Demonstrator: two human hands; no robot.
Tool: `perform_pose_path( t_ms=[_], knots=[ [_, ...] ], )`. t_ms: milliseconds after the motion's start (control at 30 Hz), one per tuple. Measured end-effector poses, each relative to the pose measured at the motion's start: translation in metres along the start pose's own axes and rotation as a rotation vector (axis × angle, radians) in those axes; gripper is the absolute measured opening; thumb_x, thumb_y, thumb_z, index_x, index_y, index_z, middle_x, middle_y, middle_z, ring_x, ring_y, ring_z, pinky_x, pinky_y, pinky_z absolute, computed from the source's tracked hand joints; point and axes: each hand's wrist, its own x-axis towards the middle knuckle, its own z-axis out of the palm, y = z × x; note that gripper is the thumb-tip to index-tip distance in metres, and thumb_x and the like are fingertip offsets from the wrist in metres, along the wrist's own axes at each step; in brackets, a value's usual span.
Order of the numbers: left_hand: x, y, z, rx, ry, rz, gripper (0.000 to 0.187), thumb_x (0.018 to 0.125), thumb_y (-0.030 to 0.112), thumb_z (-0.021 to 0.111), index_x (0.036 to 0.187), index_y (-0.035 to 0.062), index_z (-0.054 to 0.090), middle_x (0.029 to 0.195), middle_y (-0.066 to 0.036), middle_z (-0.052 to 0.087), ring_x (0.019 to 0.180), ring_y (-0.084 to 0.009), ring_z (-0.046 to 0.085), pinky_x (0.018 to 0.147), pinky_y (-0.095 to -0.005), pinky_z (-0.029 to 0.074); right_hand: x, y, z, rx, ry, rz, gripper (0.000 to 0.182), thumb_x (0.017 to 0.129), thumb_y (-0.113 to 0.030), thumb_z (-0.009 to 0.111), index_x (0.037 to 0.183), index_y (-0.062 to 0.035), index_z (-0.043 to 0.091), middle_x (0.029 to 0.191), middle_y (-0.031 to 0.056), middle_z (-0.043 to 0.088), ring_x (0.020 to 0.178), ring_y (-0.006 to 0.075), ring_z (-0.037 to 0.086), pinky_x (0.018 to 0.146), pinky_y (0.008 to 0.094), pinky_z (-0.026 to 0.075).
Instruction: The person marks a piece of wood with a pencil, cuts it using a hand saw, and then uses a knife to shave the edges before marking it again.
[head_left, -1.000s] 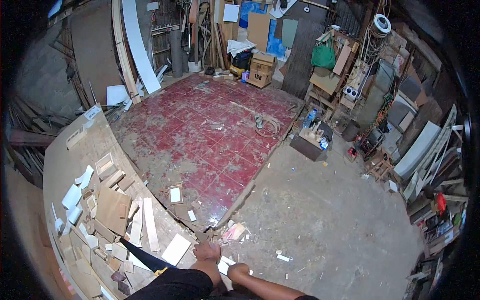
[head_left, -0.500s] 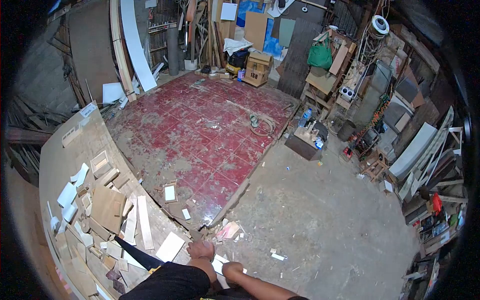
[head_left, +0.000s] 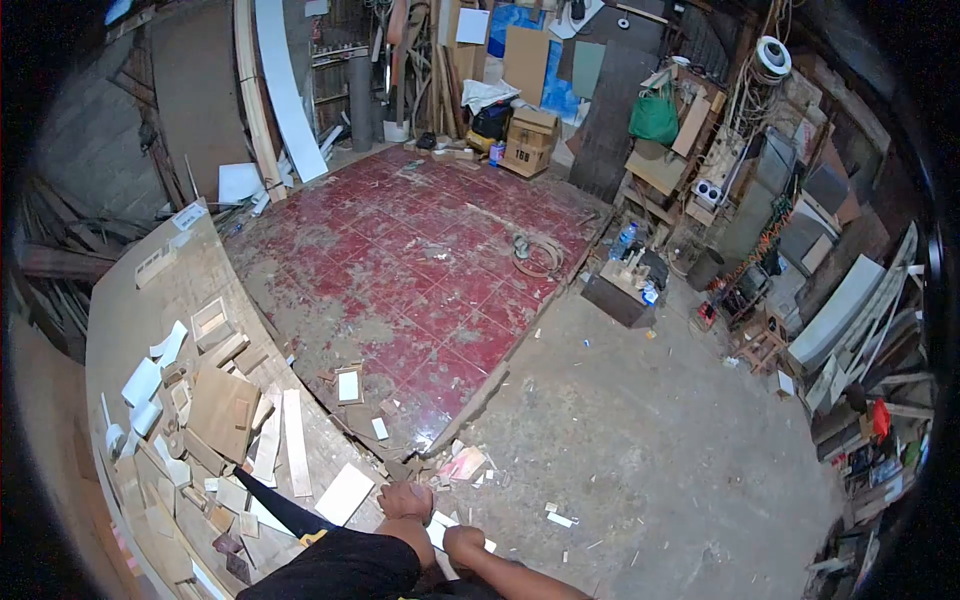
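Note:
My left hand [head_left: 405, 498] rests at the near corner of the wooden worktable [head_left: 150, 300], its fingers curled down; what lies under them is hidden. Just right of it my right hand [head_left: 463, 543] is closed on a narrow white strip [head_left: 438, 528], which shows on both sides of the fist. A flat white board [head_left: 344, 493] lies on the table left of my left hand. Beside my black-clothed left arm is a handsaw [head_left: 282, 509] with a dark blade and a bit of yellow at the handle.
Wood offcuts, including a brown panel [head_left: 222, 412], and curled white pieces [head_left: 142, 385] crowd the table. Past its edge lies a dusty red tiled floor [head_left: 400, 260] with a coiled hose [head_left: 540, 257]. A dark box [head_left: 617, 300] stands on the concrete, and scraps litter the floor near my hands.
The view has turned slightly, so the room sits a little further right and lower. Both hands keep nearly the same place and pose.

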Motion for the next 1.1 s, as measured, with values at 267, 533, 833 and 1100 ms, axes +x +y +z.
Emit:
perform_pose_path(
  t_ms=[267,533,833,1100],
  knots=[
    [0.006,-0.002,0.005,-0.029,-0.042,-0.029,0.061,0.083,0.053,0.053,0.115,0.0034,0.066,0.12,-0.016,0.063,0.119,-0.0321,0.052,0.102,-0.0459,0.037,0.005,0.007,0.003,0.019,-0.048,0.11,0.024,0.09,-0.018,0.057,0.104,-0.0155,0.077,0.107,0.0043,0.074,0.095,0.0228,0.072,0.063,0.0412,0.056],
    [-0.001,0.004,-0.02,-0.017,-0.048,-0.034,0.058,0.084,0.052,0.052,0.114,0.0048,0.067,0.12,-0.016,0.064,0.118,-0.0317,0.053,0.101,-0.0452,0.038,0.006,-0.003,0.0,0.118,0.002,0.057,0.023,0.089,-0.019,0.059,0.104,-0.0146,0.077,0.11,0.0063,0.073,0.098,0.0256,0.072,0.07,0.0409,0.057],
    [-0.01,-0.003,-0.042,0.139,-0.343,0.04,0.056,0.086,0.052,0.049,0.116,0.0075,0.067,0.122,-0.015,0.063,0.12,-0.0307,0.051,0.102,-0.0452,0.038,-0.006,0.01,-0.003,0.044,-0.103,0.08,0.028,0.092,-0.021,0.053,0.107,-0.0158,0.076,0.112,0.0052,0.073,0.098,0.0238,0.072,0.068,0.0423,0.056],
    [-0.001,0.006,-0.017,0.029,-0.124,-0.05,0.057,0.084,0.052,0.05,0.118,0.0075,0.066,0.125,-0.014,0.062,0.121,-0.0309,0.051,0.103,-0.0444,0.037,0.017,0.001,0.003,-0.008,-0.059,-0.075,0.025,0.089,-0.019,0.057,0.104,-0.0139,0.077,0.109,0.0072,0.074,0.096,0.0249,0.072,0.068,0.0418,0.056]
  ],
)
